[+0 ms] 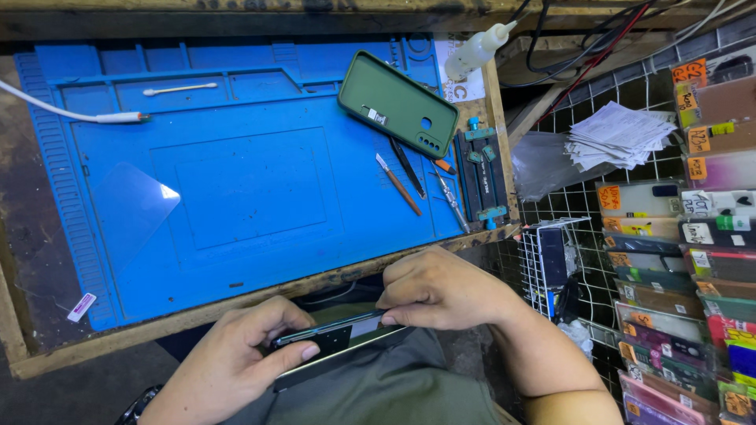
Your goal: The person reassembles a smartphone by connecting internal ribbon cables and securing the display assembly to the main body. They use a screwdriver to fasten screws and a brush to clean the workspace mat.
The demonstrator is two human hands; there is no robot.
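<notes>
I had both hands below the near edge of the counter (260, 295), over the lap, and between them sat a dark phone (335, 334) held edge-up and tilted. My left hand (236, 358) gripped its left end, thumb along the lower side and fingers (268, 315) curled over the top, clamped on the phone. My right hand (441, 291) lay over the right end with its fingers folded down onto the upper edge, closed on the phone as well. On the counter a blue work mat (236, 173) covered most of the top. A clear glass sheet (130, 208) lay near the mat's left side, and a cotton swab (179, 88) rested toward the far edge, with a white cable (71, 114) coming in from the left edge. At the far right corner a green phone case (398, 102) lay tilted, a small white bottle (476, 51) just beyond it, and a few thin hand tools (409, 177) lay near the right edge beside a blue-clamped holder (482, 177).
</notes>
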